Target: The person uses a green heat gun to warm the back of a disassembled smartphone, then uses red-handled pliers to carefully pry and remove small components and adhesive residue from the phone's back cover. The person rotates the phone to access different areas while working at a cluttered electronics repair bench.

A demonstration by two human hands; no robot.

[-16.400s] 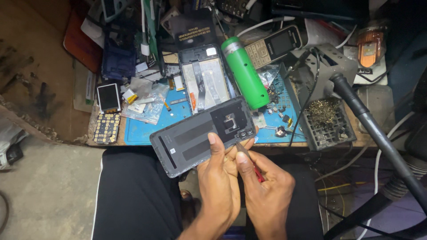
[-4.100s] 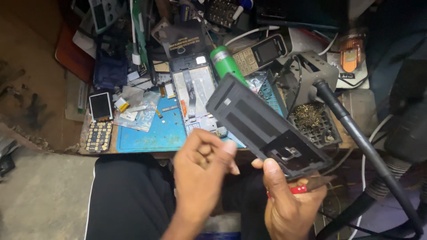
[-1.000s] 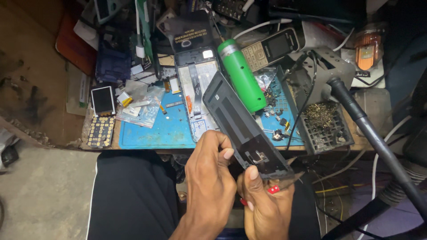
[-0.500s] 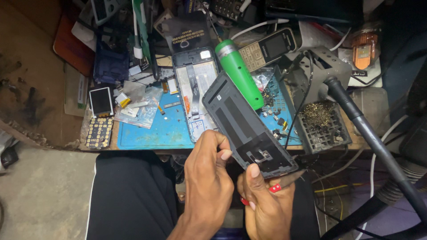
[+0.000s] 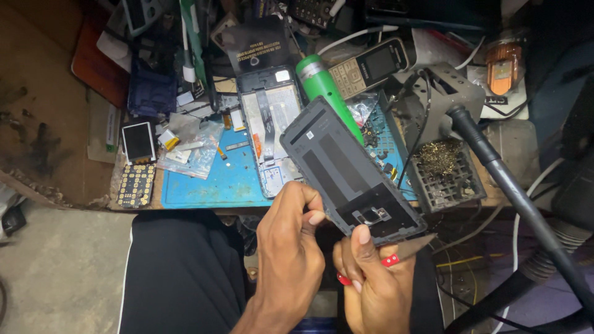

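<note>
I hold a dark grey phone back cover (image 5: 346,167) tilted above my lap, its inner side facing me, with a small camera cutout near its lower end. My right hand (image 5: 374,281) grips the cover's lower end, thumb on the inner face, and also holds a red-handled tool (image 5: 396,255) with a thin metal blade pointing right. My left hand (image 5: 291,253) is bent at the cover's lower left edge, fingertips touching it. An opened phone body (image 5: 269,127) lies on the blue mat (image 5: 210,182).
The cluttered bench holds a green cylinder (image 5: 325,86), a keypad phone (image 5: 371,65), a small screen (image 5: 138,141), a loose keypad board (image 5: 136,184), a soldering tip-cleaner tray (image 5: 445,170) and a thick black hose (image 5: 513,198) at right. My black-trousered lap (image 5: 179,272) is below.
The cover has tilted slightly and shifted a little; both hands keep their hold at its lower end. Earlier it was turned over from outer side to inner side.
</note>
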